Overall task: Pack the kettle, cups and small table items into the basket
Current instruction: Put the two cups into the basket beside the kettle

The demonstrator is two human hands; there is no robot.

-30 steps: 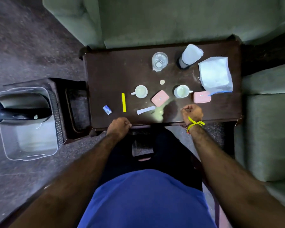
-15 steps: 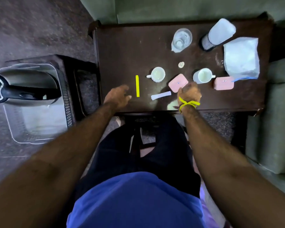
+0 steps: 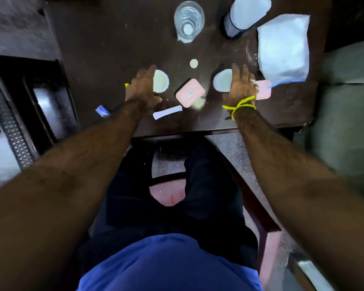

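Note:
Two white cups stand on the dark table. My left hand reaches over the left cup, fingers straight along its left side and touching its rim. My right hand, with a yellow thread at the wrist, lies over the right side of the right cup, fingers stretched out. Between the cups sits a pink box. A second pink box shows partly behind my right hand. A white strip, a small blue packet and a pale round disc lie nearby. The kettle is out of view.
At the table's far side stand a clear glass, a white bottle and a clear plastic bag. A perforated basket wall and a dark side stand are at the left. A green sofa is at the right.
Both hands moved forward from the table's near edge to the two cups and their fingers opened out. The camera leaned closer over the table, and the kettle slipped out of view.

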